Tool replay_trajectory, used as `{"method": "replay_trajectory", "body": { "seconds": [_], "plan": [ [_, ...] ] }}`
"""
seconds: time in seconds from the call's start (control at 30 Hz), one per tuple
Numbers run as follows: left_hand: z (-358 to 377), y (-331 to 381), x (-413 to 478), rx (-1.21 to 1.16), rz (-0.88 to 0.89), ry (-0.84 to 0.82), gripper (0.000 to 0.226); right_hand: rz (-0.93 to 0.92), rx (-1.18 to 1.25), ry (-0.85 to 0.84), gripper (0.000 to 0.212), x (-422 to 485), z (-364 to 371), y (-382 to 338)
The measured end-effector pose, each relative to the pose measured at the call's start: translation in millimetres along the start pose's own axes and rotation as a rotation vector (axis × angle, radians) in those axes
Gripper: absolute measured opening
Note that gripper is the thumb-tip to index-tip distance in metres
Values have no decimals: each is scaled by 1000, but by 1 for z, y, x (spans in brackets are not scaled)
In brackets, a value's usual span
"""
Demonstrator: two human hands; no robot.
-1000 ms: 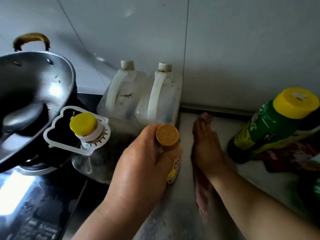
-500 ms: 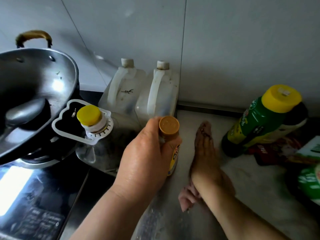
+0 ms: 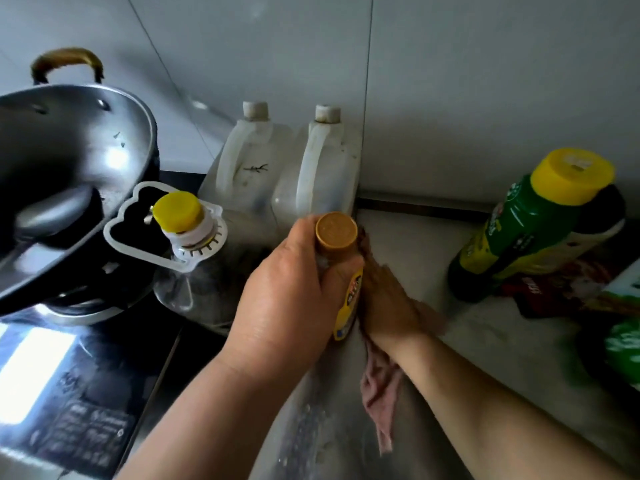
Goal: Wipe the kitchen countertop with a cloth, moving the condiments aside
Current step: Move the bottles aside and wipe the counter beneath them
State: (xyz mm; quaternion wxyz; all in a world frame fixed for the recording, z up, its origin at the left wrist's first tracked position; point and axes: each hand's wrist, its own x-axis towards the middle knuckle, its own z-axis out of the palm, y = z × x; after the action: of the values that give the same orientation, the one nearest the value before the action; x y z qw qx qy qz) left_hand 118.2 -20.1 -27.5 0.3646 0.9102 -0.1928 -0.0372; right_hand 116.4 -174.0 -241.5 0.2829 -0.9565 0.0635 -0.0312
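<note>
Table: pale, speckled, carrying all below.
Wok: steel, on the stove, far left of the left fingers.
Jugs: two, white, against the wall just beyond the fingers.
Oil bottle: clear, yellow cap, left of the left fingers.
Green bottle: yellow cap, right of the right fingers.
Left hand: fingers wrapped tight round a small bottle, gold cap, upright.
Right hand: fingers flat, blurred, pressing a pink cloth on the table just beside that bottle.
</note>
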Motion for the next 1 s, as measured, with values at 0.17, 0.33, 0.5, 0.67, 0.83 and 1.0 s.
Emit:
{"method": "replay_trajectory", "body": {
  "seconds": [0.17,0.33,0.5,0.67,0.83,1.0],
  "plan": [
    [-2,1,-2,-9,-5,-22,28,-85,-108,112,69,-81,-8,32],
    [2,2,-3,-2,-3,-3,25,348,-23,181,85,27,-18,49],
    [5,2,-4,-39,-10,17,28,-31,-62,18,77,15,-2,35],
    [4,10,-5,15,-30,25,30,-131,-26,66,49,-112,-21,32],
    [14,19,-11,18,-26,39,29,417,310,298,40,-152,-62,34],
    [31,37,-7,16,-9,14,20,647,624,597,65,-112,-116,23]
  ]
}}
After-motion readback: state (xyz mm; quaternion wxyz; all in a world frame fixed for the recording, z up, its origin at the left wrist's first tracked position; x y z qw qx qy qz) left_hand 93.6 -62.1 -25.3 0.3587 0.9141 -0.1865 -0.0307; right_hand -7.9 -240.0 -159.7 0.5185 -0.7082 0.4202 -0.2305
